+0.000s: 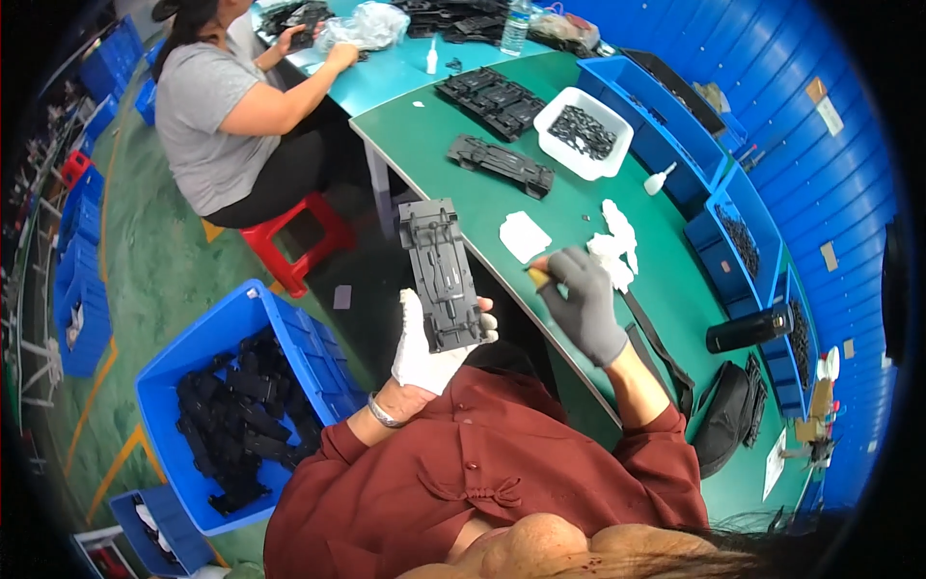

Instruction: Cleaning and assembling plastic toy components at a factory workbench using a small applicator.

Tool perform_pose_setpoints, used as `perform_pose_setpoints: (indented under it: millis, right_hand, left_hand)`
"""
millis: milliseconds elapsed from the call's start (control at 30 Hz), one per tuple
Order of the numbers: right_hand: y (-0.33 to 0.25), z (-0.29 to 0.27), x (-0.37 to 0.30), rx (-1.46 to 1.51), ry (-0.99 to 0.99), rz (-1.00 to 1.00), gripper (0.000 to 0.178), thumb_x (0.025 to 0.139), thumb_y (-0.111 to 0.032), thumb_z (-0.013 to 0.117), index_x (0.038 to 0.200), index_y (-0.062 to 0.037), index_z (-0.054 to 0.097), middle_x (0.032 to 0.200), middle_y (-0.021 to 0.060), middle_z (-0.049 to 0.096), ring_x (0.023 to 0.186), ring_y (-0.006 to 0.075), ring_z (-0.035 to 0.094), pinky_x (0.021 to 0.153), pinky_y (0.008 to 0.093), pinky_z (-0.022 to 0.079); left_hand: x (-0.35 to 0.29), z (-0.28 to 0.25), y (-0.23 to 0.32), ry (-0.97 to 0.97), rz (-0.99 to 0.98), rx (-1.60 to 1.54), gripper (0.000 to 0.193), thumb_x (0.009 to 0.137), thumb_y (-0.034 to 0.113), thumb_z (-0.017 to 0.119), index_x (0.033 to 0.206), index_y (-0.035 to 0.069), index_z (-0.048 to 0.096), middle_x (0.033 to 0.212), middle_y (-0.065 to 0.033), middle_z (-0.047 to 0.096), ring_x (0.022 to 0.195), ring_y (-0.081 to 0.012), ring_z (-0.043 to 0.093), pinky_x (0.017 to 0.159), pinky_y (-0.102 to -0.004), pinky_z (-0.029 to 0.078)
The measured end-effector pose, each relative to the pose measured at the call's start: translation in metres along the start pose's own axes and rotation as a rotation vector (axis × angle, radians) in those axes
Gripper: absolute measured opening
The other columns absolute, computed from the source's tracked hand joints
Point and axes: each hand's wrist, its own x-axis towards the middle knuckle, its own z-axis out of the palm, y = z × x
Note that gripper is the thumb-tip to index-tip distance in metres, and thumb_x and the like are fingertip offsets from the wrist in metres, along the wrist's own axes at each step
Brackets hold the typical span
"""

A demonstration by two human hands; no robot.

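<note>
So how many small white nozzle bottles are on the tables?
2. One bottle is on the far table, near the co-worker; the other bottle is on the green table, beside a blue bin. More could be hidden.

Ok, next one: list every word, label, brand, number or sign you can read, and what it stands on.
None can be read.
Label on the clear bottle: too small and blurred.
Pale mark on the black part in the left hand: too small.
Papers on the blue wall: any writing is too blurred to read.
</note>
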Motion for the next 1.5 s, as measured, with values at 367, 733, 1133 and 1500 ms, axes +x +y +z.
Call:
perform_pose_setpoints:
  millis: [367,733,1133,1500]
  right_hand:
    - [-0.037,0.011,-0.070,0.135,0.038,0.103,0.030,0.075,0.007,0.070,0.101,-0.0059,0.064,0.083,0.0124,0.065,0.068,0.0327,0.066,0.058,0.0389,0.052]
    - [-0.024,0.014,-0.070,0.017,-0.070,0.009,0.049,0.068,0.008,0.070,0.115,-0.0029,0.064,0.086,0.0111,0.065,0.069,0.0281,0.064,0.057,0.0370,0.050]
    - [-0.018,0.020,-0.063,0.004,-0.096,-0.120,0.059,0.070,0.006,0.072,0.128,0.0013,0.061,0.090,0.0091,0.065,0.068,0.0239,0.064,0.055,0.0341,0.050]
    - [-0.018,0.023,-0.059,0.006,-0.065,-0.143,0.038,0.075,0.007,0.075,0.111,0.0005,0.065,0.084,0.0080,0.066,0.064,0.0231,0.065,0.054,0.0331,0.051]
  left_hand:
    - [0.002,0.001,-0.028,-0.009,-0.133,0.056,0.082,0.103,0.068,0.029,0.141,0.000,0.051,0.130,-0.0239,0.063,0.113,-0.0368,0.067,0.105,-0.0512,0.052]
    - [0.004,0.004,-0.025,0.032,-0.123,0.256,0.078,0.106,0.064,0.026,0.152,0.002,0.041,0.142,-0.0190,0.058,0.130,-0.0295,0.057,0.115,-0.0448,0.043]
    - [0.000,0.007,-0.018,0.075,-0.097,0.463,0.081,0.107,0.064,0.024,0.140,-0.003,0.054,0.131,-0.0153,0.066,0.117,-0.0259,0.067,0.104,-0.0401,0.054]
    - [0.003,0.003,-0.015,0.019,-0.099,0.561,0.084,0.106,0.065,0.023,0.140,-0.005,0.054,0.133,-0.0153,0.065,0.121,-0.0246,0.065,0.105,-0.0389,0.052]
